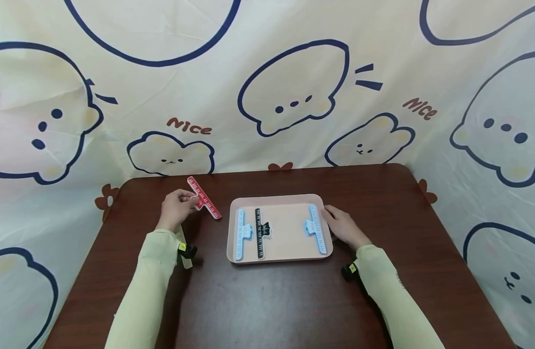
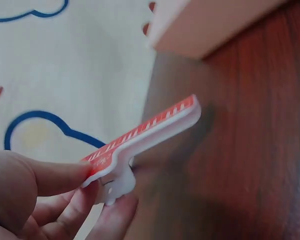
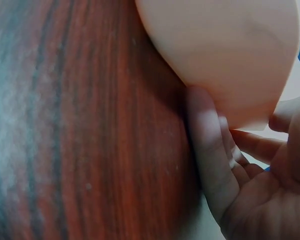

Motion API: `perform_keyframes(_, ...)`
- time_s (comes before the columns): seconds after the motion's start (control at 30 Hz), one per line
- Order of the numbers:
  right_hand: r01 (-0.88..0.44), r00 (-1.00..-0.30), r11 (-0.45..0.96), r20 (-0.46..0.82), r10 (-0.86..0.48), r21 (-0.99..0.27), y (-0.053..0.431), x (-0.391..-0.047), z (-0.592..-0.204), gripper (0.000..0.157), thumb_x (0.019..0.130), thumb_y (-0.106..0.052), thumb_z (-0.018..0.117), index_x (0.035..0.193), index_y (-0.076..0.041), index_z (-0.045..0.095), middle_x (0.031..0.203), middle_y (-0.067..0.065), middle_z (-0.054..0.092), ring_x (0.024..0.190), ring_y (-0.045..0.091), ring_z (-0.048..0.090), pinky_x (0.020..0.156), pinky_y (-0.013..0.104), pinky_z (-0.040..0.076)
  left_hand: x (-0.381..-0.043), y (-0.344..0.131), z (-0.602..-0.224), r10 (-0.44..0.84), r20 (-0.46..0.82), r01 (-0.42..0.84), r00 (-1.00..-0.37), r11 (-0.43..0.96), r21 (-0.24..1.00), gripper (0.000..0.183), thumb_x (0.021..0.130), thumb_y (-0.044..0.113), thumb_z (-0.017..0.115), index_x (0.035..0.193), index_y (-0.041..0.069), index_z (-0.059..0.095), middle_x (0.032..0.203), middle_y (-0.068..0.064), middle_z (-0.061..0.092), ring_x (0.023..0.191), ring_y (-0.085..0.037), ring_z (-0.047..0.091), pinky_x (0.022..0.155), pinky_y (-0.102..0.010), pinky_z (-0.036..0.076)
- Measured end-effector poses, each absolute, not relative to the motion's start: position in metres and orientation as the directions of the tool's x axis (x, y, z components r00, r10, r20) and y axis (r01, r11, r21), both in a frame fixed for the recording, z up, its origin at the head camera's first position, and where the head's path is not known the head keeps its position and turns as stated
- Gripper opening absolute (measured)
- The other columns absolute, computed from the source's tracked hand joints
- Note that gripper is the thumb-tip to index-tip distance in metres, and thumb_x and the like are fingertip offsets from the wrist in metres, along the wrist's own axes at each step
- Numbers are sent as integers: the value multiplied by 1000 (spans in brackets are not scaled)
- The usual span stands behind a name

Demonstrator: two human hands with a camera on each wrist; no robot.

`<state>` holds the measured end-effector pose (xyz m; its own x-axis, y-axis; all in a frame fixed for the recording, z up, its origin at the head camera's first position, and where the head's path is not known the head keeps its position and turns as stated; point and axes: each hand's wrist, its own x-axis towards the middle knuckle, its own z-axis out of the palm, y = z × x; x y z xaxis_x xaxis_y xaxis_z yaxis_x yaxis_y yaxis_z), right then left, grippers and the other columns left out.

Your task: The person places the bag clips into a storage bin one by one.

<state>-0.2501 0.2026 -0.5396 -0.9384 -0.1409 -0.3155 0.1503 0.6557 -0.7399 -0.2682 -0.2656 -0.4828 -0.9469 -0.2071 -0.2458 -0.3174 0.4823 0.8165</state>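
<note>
My left hand pinches a red ruler clip by its handle, above the table and left of the tray. In the left wrist view the thumb presses the top of the clip, with fingers below it. My right hand holds the right edge of the pale pink tray. In the right wrist view, its thumb is at the rim and fingers lie against the tray's outer wall. On the tray, a blue clip and a black clip lie at left, another blue clip at right.
A dark brown wooden table bears the tray. A patterned cloth with cartoon outlines hangs behind the table and along its sides. Each wrist wears a black strap; the one on the left shows in the head view.
</note>
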Motion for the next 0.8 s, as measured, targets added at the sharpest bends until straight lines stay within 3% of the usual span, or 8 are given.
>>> perform_keyframes(0.2,147,-938,656,-315,-145,-740,202,-250,-539,63,112,-46,35,162,-7,33,164,20,36,154,37,32,122,59,28,-264,-252,-466,-99,-254,-272,-962,382,883,35,103,15,64,131,-6,58,108,-15,62,86,-12,70,98,-48,56)
perform_keyframes(0.5,133,-942,660,-301,-147,-739,202,-250,-537,61,112,-45,34,160,-7,36,162,20,40,151,37,36,121,59,29,-256,-224,-447,-7,-308,-291,-952,345,893,38,102,21,68,131,-2,60,118,-20,62,100,-26,72,98,-46,55)
perform_keyframes(0.8,148,-938,653,-314,-144,-742,201,-249,-538,62,112,-46,34,161,-7,34,163,20,39,151,37,36,121,59,30,-249,-193,-445,166,-332,-264,-928,335,905,31,100,18,69,124,-1,65,123,-21,65,102,-29,74,100,-53,53)
